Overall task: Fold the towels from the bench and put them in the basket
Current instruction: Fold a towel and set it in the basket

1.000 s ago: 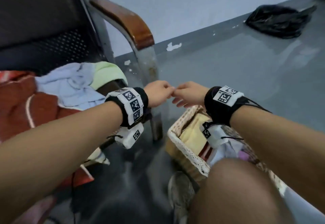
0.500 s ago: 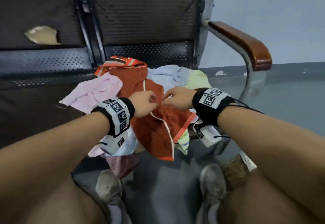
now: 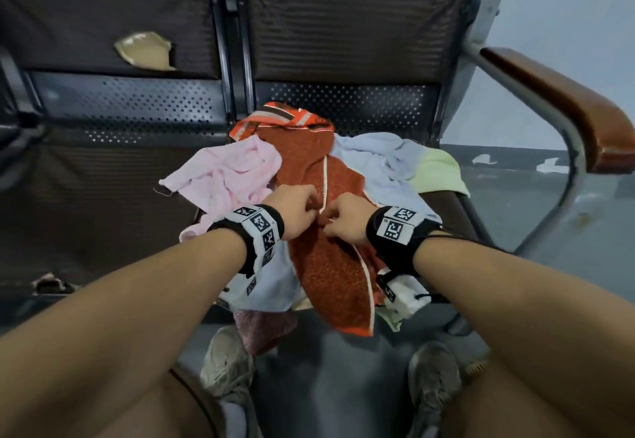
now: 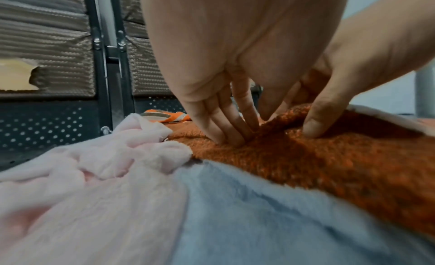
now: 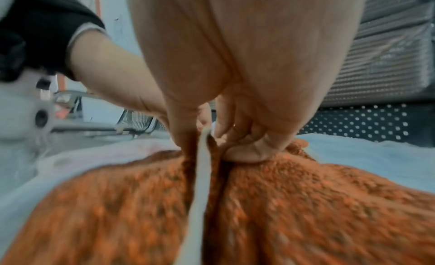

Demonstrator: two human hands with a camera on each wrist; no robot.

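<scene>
A rust-orange towel (image 3: 328, 262) with a cream edge stripe lies on top of a heap on the bench seat (image 3: 443, 204) and hangs over the front. My left hand (image 3: 295, 210) pinches a ridge of the orange towel (image 4: 329, 168) between its fingers (image 4: 226, 124) and thumb. My right hand (image 3: 343, 219) sits right beside it and pinches the same orange towel (image 5: 306, 204) at the cream stripe (image 5: 200, 176). A pink towel (image 3: 226, 176) lies left of it, a pale blue one (image 3: 374, 169) and a light green one (image 3: 436, 173) to the right. The basket is out of view.
The bench has a dark padded back (image 3: 343, 25) with a torn patch (image 3: 144, 51) on the left seat back. A brown wooden armrest (image 3: 567, 107) on a metal frame stands at the right. My knees and two grey shoes (image 3: 226, 365) are on the grey floor below.
My view swung left from the basket to the bench. Both hands moved onto the towel heap, came down on the orange towel and took hold of it at its cream stripe.
</scene>
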